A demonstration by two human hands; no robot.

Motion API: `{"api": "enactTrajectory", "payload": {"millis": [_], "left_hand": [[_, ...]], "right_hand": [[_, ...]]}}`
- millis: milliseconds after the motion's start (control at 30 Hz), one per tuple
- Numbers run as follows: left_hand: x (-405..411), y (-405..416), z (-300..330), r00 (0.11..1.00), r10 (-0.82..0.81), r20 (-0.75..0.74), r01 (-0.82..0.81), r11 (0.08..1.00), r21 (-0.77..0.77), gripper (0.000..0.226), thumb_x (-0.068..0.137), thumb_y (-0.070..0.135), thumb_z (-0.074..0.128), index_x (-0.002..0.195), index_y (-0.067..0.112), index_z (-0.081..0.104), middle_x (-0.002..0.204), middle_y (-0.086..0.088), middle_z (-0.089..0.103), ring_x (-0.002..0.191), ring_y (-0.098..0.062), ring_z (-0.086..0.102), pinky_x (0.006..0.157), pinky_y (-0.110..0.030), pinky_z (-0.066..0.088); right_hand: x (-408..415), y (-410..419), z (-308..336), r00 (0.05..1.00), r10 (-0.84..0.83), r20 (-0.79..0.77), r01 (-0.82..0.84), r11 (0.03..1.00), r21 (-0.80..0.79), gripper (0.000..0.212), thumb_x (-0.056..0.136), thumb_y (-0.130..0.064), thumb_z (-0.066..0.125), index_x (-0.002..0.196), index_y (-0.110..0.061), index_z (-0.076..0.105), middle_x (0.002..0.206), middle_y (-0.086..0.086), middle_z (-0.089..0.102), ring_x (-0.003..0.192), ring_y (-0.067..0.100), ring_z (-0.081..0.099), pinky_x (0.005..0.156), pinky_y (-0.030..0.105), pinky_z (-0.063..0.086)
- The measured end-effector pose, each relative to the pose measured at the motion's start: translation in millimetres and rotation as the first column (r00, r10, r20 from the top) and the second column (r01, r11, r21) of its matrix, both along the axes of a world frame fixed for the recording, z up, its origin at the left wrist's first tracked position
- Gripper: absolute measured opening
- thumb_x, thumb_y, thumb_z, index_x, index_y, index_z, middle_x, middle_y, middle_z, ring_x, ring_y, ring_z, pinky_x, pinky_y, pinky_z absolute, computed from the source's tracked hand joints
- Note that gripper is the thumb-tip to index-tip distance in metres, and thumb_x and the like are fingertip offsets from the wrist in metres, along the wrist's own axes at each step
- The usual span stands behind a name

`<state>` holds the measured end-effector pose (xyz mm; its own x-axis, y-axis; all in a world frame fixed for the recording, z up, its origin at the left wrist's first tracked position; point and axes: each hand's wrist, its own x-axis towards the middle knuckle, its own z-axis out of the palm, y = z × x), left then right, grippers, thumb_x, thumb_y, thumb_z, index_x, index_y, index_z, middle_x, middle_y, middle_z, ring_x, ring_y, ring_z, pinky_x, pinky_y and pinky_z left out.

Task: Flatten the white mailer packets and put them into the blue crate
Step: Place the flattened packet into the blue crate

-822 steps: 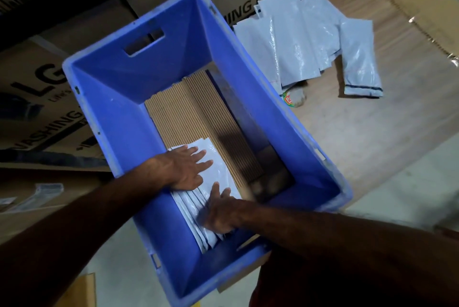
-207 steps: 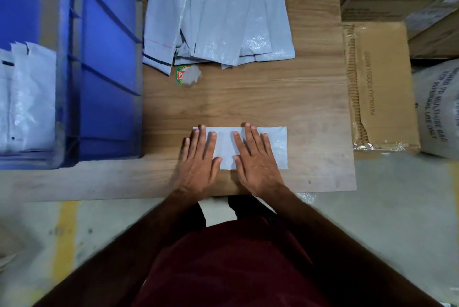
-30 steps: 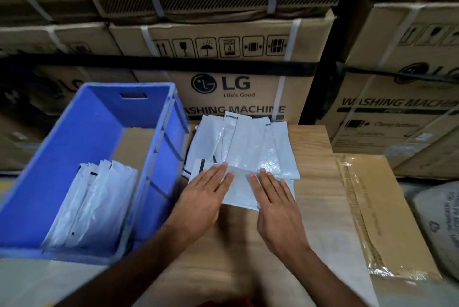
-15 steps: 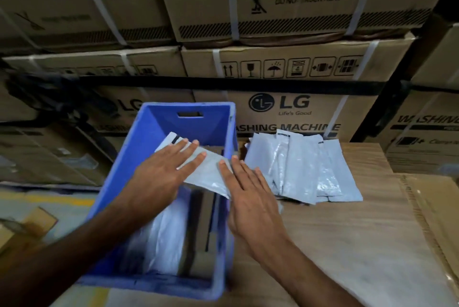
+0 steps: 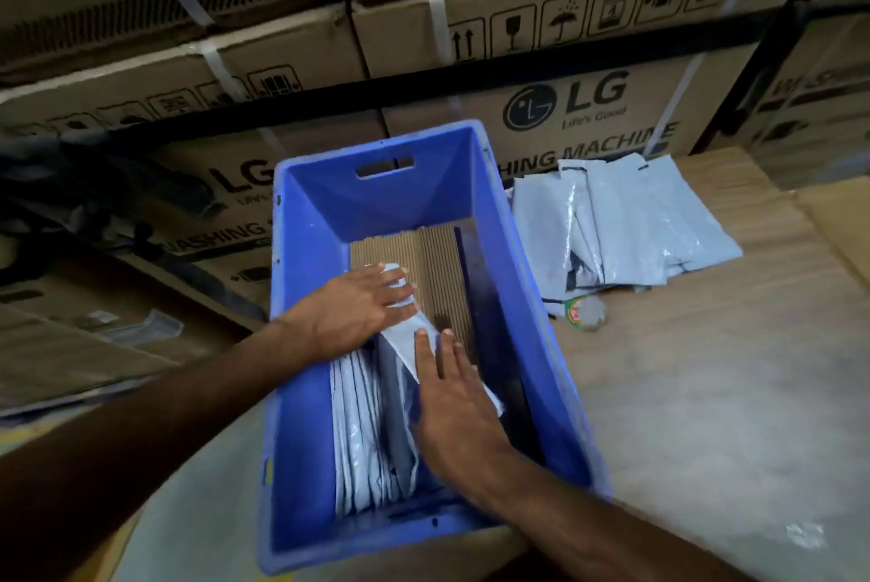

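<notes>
Both hands are pressing a white mailer packet [image 5: 408, 336] down inside the blue crate [image 5: 301, 398].

Half a second ago the packet was being carried over the crate's rim; now it is lying low in the crate, on top of the stack of packets [image 5: 365, 431] already standing along the crate's near-left side. The left hand [image 5: 360, 310] is resting flat on the packet's far end, fingers straight and slightly spread — gripping nothing. The right hand [image 5: 454, 398] is lying flat on the near end, fingers straight and close together, also just pressing. Brown corrugated cardboard [image 5: 433, 261] is showing on the crate floor beyond the hands. The pile of unflattened packets [image 5: 626, 223] is lying on the wooden table [image 5: 706, 369] just right of the crate, a small crumpled wrapper [image 5: 584, 312] in front of it. The view is looking down more steeply into the crate than before, with strapped LG boxes [image 5: 565, 105] behind.
</notes>
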<state>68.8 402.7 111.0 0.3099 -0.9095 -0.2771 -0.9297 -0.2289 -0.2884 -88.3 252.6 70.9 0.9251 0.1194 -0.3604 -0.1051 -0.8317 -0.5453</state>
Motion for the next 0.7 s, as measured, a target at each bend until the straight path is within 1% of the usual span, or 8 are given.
{"api": "enactTrajectory", "payload": {"millis": [67, 133, 200, 300, 400, 467, 600, 700], "left_hand": [[10, -8, -21, 0.997, -0.068, -0.031, 0.069, 0.997, 0.025, 0.044, 0.094, 0.019, 0.039, 0.118, 0.017, 0.074, 0.126, -0.009, 0.070, 0.119, -0.036, 0.065, 0.099, -0.048, 0.053], [18, -15, -39, 0.992, -0.103, -0.068, 0.103, 0.995, 0.008, 0.036, 0.095, 0.017, 0.047, 0.121, 0.019, 0.072, 0.129, -0.008, 0.069, 0.122, -0.034, 0.064, 0.102, -0.046, 0.050], [24, -24, -56, 0.984, -0.100, -0.150, 0.100, 0.995, -0.006, 0.035, 0.099, 0.014, 0.056, 0.132, 0.019, 0.066, 0.140, -0.008, 0.062, 0.134, -0.035, 0.054, 0.110, -0.046, 0.042], [19, -30, -76, 0.975, -0.032, -0.219, 0.072, 0.982, 0.174, 0.043, 0.107, 0.018, 0.041, 0.149, 0.026, 0.048, 0.159, -0.001, 0.042, 0.151, -0.028, 0.030, 0.123, -0.041, 0.025], [10, -26, -85, 0.960, 0.054, -0.273, 0.032, 0.953, 0.301, 0.050, 0.105, 0.014, 0.037, 0.153, 0.027, 0.043, 0.160, 0.001, 0.040, 0.149, -0.024, 0.033, 0.119, -0.041, 0.031], [6, -23, -83, 0.942, 0.111, -0.318, 0.007, 0.938, 0.347, 0.056, 0.102, 0.014, 0.038, 0.157, 0.027, 0.035, 0.166, 0.000, 0.029, 0.153, -0.023, 0.025, 0.123, -0.041, 0.024], [2, -24, -70, 0.901, 0.193, -0.388, 0.011, 0.885, 0.466, 0.058, 0.106, 0.034, 0.029, 0.163, 0.026, 0.017, 0.170, -0.004, 0.011, 0.156, -0.023, 0.011, 0.127, -0.038, 0.010], [5, -25, -64, 0.856, 0.280, -0.434, -0.037, 0.871, 0.490, 0.057, 0.108, 0.041, 0.021, 0.163, 0.030, 0.014, 0.171, -0.003, 0.005, 0.157, -0.020, 0.003, 0.127, -0.037, 0.004]], "right_hand": [[1, 5, -13, 0.995, -0.018, -0.095, 0.014, 0.999, -0.044, 0.083, 0.104, -0.024, 0.042, 0.158, -0.011, -0.018, 0.167, 0.023, -0.010, 0.157, 0.033, -0.001, 0.126, 0.038, 0.006], [1, 10, -22, 0.982, -0.061, -0.178, 0.049, 0.996, -0.072, 0.085, 0.104, -0.026, 0.044, 0.158, -0.009, -0.018, 0.167, 0.025, -0.010, 0.156, 0.036, 0.001, 0.125, 0.041, 0.011], [2, 15, -27, 0.958, -0.106, -0.266, 0.088, 0.993, -0.080, 0.089, 0.103, -0.026, 0.048, 0.159, -0.009, -0.019, 0.166, 0.025, -0.010, 0.156, 0.038, 0.002, 0.124, 0.044, 0.016], [8, 26, -41, 0.898, -0.109, -0.426, 0.103, 0.994, -0.036, 0.094, 0.099, -0.020, 0.050, 0.157, -0.011, -0.024, 0.165, 0.027, -0.011, 0.155, 0.041, 0.003, 0.124, 0.047, 0.018], [12, 39, -47, 0.783, -0.090, -0.616, 0.135, 0.991, 0.027, 0.098, 0.103, -0.031, 0.051, 0.152, -0.019, -0.033, 0.166, 0.023, -0.015, 0.154, 0.042, 0.008, 0.123, 0.051, 0.018], [14, 44, -45, 0.742, -0.103, -0.662, 0.175, 0.984, 0.043, 0.102, 0.102, -0.040, 0.053, 0.154, -0.016, -0.031, 0.165, 0.025, -0.017, 0.154, 0.043, 0.006, 0.122, 0.051, 0.015], [17, 42, -44, 0.717, -0.114, -0.688, 0.219, 0.973, 0.068, 0.103, 0.101, -0.052, 0.051, 0.155, -0.015, -0.030, 0.164, 0.026, -0.020, 0.155, 0.041, -0.002, 0.124, 0.047, 0.008], [23, 41, -45, 0.684, -0.105, -0.722, 0.224, 0.972, 0.071, 0.100, 0.103, -0.050, 0.048, 0.155, -0.015, -0.030, 0.165, 0.026, -0.019, 0.155, 0.043, 0.004, 0.124, 0.047, 0.014]]}}
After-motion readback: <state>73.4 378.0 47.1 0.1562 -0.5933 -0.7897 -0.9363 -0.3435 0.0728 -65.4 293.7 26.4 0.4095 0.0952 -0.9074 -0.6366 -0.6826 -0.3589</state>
